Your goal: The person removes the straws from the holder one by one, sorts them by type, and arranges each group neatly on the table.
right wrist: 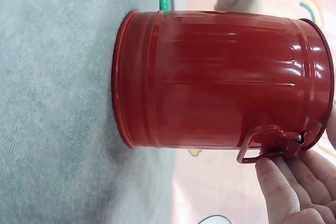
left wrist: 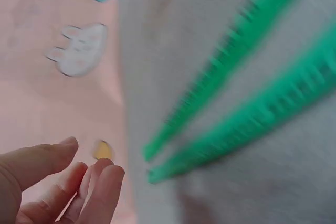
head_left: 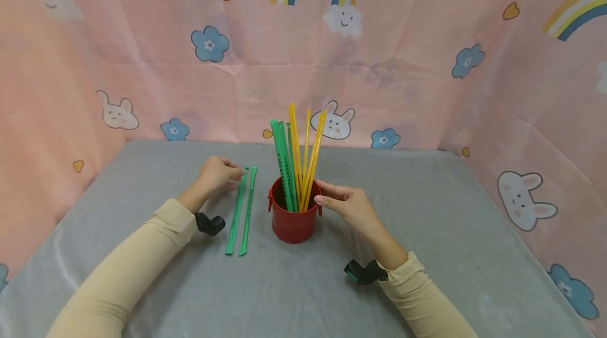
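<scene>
A small red metal bucket (head_left: 293, 227) stands upright on the grey cloth, holding several green wrapped straws (head_left: 283, 161) and several yellow straws (head_left: 311, 161). My right hand (head_left: 348, 203) grips its right rim, the thumb at the rim and the fingers behind. In the right wrist view, those fingers (right wrist: 281, 192) lie against the bucket beside its wire handle (right wrist: 257, 142). Two more green wrapped straws (head_left: 248, 211) lie side by side left of the bucket. Near their far ends is my left hand (head_left: 215, 175); the left wrist view shows its thumb and fingers apart with nothing between them.
Grey cloth (head_left: 427, 222) covers the tabletop. A pink curtain (head_left: 403, 74) with rainbows, rabbits and flowers stands along the back and both sides. Each wrist wears a black camera (head_left: 365, 272).
</scene>
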{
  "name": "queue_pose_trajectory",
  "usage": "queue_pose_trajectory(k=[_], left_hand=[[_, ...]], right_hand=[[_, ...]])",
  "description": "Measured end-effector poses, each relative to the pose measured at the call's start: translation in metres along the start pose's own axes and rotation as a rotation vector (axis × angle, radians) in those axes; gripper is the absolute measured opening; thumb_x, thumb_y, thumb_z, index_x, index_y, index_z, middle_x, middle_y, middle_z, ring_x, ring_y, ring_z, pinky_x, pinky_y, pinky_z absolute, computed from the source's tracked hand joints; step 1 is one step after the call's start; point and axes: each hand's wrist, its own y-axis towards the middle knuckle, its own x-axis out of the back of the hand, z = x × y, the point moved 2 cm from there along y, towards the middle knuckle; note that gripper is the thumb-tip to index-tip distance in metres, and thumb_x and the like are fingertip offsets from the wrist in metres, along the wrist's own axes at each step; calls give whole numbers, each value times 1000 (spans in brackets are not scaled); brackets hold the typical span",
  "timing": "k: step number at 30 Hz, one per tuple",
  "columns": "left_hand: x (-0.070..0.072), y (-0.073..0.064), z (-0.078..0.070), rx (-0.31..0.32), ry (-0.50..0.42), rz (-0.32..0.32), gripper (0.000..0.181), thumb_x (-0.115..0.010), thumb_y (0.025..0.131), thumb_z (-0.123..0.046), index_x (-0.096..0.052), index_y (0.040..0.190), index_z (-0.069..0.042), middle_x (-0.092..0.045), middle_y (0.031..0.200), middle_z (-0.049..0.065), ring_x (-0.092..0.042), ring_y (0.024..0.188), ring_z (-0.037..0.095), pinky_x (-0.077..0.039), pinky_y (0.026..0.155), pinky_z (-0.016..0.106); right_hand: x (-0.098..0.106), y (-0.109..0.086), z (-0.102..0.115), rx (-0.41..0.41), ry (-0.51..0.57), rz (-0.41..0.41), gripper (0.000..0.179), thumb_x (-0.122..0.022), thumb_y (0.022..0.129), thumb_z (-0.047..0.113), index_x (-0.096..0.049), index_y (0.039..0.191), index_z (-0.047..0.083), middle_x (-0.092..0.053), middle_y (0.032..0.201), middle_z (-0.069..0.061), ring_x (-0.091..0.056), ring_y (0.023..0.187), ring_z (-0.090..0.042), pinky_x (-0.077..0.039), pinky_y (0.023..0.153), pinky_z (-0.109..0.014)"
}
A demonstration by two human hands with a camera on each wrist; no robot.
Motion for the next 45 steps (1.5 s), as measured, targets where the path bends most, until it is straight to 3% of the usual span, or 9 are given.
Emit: queue_pose_trajectory(k=[3, 7, 13, 22, 32, 39, 45], left_hand=[[0, -5, -8, -54, -74, 15, 30, -63, 97, -15, -64, 118, 8, -64, 124, 26, -66, 114, 35, -59, 91, 40], [0, -11, -17, -100, -155, -1, 32, -63, 97, -17, -64, 120, 6, -62, 126, 24, -63, 119, 35, -55, 99, 42], [-3, -19, -28, -130, -203, -33, 35, -66, 97, -21, -65, 122, 3, -63, 127, 20, -65, 118, 31, -53, 102, 43], [-10, -30, -41, -195, -212, -59, 36, -70, 94, -27, -68, 123, -6, -67, 124, 14, -69, 104, 21, -57, 94, 35], [-19, -40, -50, -267, -316, -52, 38, -70, 94, -25, -67, 125, -4, -67, 124, 16, -69, 109, 24, -57, 94, 34], [-25, -43, -55, -278, -389, -46, 36, -71, 93, -21, -68, 124, -3, -68, 123, 16, -71, 102, 16, -58, 91, 29], [-30, -44, -58, -271, -432, -36, 37, -72, 92, -20, -67, 124, -3, -67, 125, 16, -70, 102, 14, -57, 95, 35]], right_hand=[[0, 0, 0, -1, -10, 3, 47, -71, 93, 26, -61, 138, 15, -62, 136, -9, -54, 135, -27, -44, 110, -51], [0, -1, -2, -7, -7, 4, 47, -70, 93, 26, -61, 138, 15, -62, 136, -9, -54, 134, -28, -45, 110, -52], [1, -1, -4, -1, 0, 7, 47, -71, 93, 27, -61, 137, 14, -62, 135, -9, -54, 134, -27, -45, 110, -51], [0, -1, -3, -11, 4, 5, 47, -72, 93, 26, -62, 137, 15, -63, 135, -8, -55, 134, -26, -45, 109, -51], [-1, 0, -1, 1, -1, -4, 46, -71, 93, 25, -61, 137, 14, -63, 135, -9, -55, 133, -27, -46, 109, -50], [0, 1, -2, 21, 4, -1, 47, -72, 93, 26, -61, 137, 13, -63, 134, -10, -56, 132, -27, -48, 108, -48], [0, 3, -4, 28, 6, 1, 48, -73, 92, 25, -61, 137, 13, -63, 134, -9, -58, 130, -26, -49, 107, -47]])
